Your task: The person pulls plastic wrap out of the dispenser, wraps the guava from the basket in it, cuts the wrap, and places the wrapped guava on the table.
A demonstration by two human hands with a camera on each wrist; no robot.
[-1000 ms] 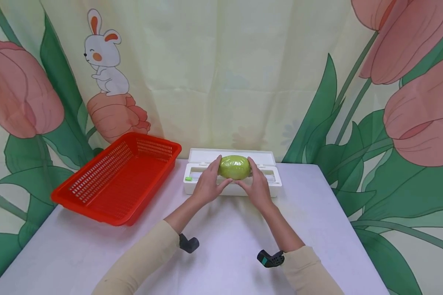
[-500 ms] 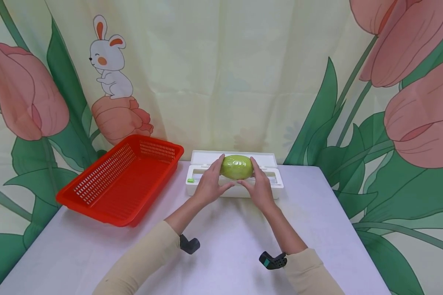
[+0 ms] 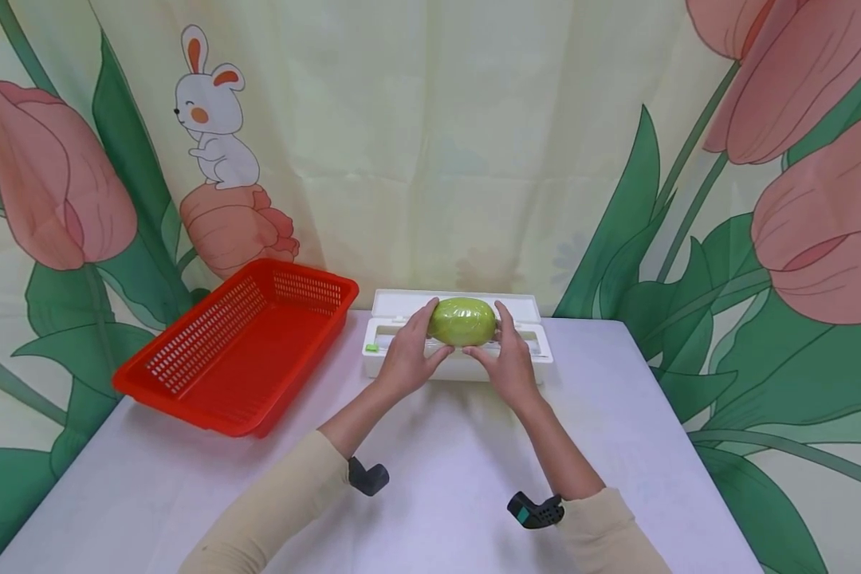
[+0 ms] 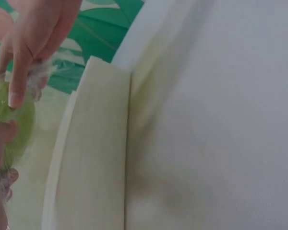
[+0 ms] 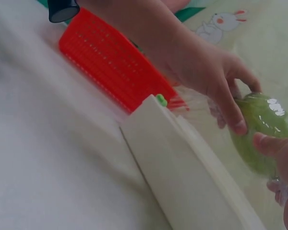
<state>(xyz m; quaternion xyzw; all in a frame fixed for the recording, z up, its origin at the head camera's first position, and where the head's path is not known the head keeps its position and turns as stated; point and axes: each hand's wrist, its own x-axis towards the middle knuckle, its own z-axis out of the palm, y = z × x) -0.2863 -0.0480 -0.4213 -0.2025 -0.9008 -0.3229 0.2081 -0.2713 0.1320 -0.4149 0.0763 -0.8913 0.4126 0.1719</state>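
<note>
One white surface [image 3: 438,494] carries one red basket [image 3: 237,359] at its far left corner and one long white box [image 3: 459,369], lid raised, by the middle of its far edge. Over the box are a person's two hands, apart from each other: the left hand [image 3: 406,348] and right hand [image 3: 513,360] bend fingers and thumbs round opposite ends of one green fruit [image 3: 462,322], clamping it between them. The fruit is oval and glossy, sheathed in clear film [image 4: 40,72]. One small green tab [image 3: 371,348] sits at the box's left end.
</note>
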